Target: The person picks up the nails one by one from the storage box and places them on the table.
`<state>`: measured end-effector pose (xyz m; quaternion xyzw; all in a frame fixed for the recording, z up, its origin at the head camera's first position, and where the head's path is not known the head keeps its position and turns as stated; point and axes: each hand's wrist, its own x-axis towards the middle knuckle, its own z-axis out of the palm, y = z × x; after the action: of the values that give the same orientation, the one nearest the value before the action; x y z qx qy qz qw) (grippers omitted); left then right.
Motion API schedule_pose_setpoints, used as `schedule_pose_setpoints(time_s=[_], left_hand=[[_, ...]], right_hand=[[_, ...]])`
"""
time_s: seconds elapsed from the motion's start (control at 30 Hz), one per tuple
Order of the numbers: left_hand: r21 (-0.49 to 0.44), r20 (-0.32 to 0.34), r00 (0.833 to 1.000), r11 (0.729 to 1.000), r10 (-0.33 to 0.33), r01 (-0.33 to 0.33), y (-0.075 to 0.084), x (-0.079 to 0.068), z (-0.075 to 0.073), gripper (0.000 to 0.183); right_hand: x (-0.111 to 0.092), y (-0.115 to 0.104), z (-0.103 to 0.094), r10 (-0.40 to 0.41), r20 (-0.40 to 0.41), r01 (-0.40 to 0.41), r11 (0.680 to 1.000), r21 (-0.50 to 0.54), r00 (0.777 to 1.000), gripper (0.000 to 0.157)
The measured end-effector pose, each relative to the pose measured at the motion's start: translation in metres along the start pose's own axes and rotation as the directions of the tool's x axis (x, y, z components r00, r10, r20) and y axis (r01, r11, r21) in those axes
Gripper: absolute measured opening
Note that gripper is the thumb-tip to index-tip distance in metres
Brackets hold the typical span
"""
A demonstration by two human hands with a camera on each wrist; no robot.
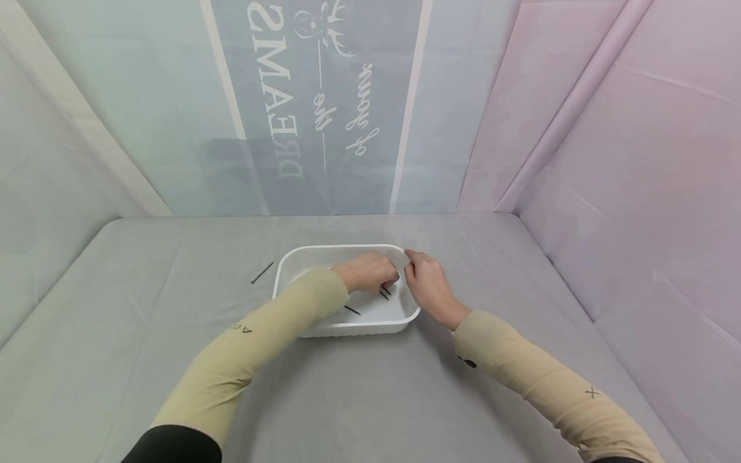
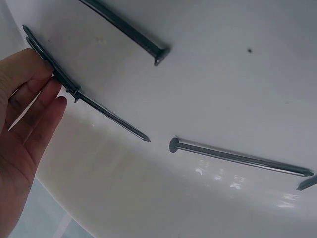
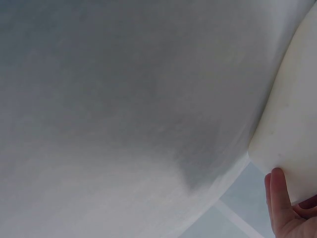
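My left hand [image 1: 370, 273] reaches into a white tray [image 1: 353, 330] toward its right end. In the left wrist view its thumb and fingertips pinch dark metal nails [image 2: 62, 77], bunched side by side. Another nail [image 2: 116, 118] lies against the bunch, its point running toward the middle of the view. Loose on the tray floor are a nail [image 2: 126, 30] above and another nail [image 2: 237, 156] at the right. My right hand [image 1: 431, 283] grips the tray's right rim near the far corner; in the right wrist view its fingers [image 3: 280, 191] lie along the outer wall.
A single nail [image 1: 262, 272] lies on the grey cloth-covered table [image 1: 370, 399], left of the tray. A printed fabric wall [image 1: 359, 186] rises behind the tray, with a pinkish wall [image 1: 648, 212] at the right and a pale wall [image 1: 52, 193] at the left.
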<state>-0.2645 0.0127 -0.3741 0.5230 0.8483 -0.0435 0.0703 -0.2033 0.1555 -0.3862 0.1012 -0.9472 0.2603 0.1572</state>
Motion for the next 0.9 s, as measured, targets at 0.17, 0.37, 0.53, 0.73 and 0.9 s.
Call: schedule_pose_setpoints(time_s=[0.17, 0.37, 0.53, 0.73, 0.9], left_hand=[[-0.014, 0.013, 1.0, 1.0, -0.013, 0.013, 0.0002, 0.0003, 0.0011, 0.015], [0.005, 0.014, 1.0, 1.0, -0.011, 0.011, -0.0004, -0.0003, 0.0024, 0.017], [-0.006, 0.013, 1.0, 1.0, -0.02, 0.02, -0.0004, -0.001, 0.0005, 0.02], [-0.006, 0.004, 1.0, 1.0, -0.019, 0.019, -0.0015, -0.002, -0.0018, 0.025], [-0.007, -0.009, 1.0, 1.0, -0.011, 0.011, -0.0031, -0.0039, -0.0032, 0.025]], right_hand=[[-0.0001, -0.0005, 0.0002, -0.006, -0.003, 0.006, 1.0, 0.007, 1.0, 0.035], [-0.0002, -0.0013, -0.0007, -0.006, 0.0, 0.006, 1.0, 0.009, 1.0, 0.035], [-0.0002, -0.001, -0.0003, -0.002, 0.005, 0.002, 1.0, 0.004, 1.0, 0.035], [-0.0002, -0.0003, 0.0008, -0.003, -0.003, 0.003, 1.0, -0.001, 1.0, 0.034], [0.0002, -0.0007, 0.0006, 0.0, -0.002, 0.0, 1.0, -0.007, 1.0, 0.034]])
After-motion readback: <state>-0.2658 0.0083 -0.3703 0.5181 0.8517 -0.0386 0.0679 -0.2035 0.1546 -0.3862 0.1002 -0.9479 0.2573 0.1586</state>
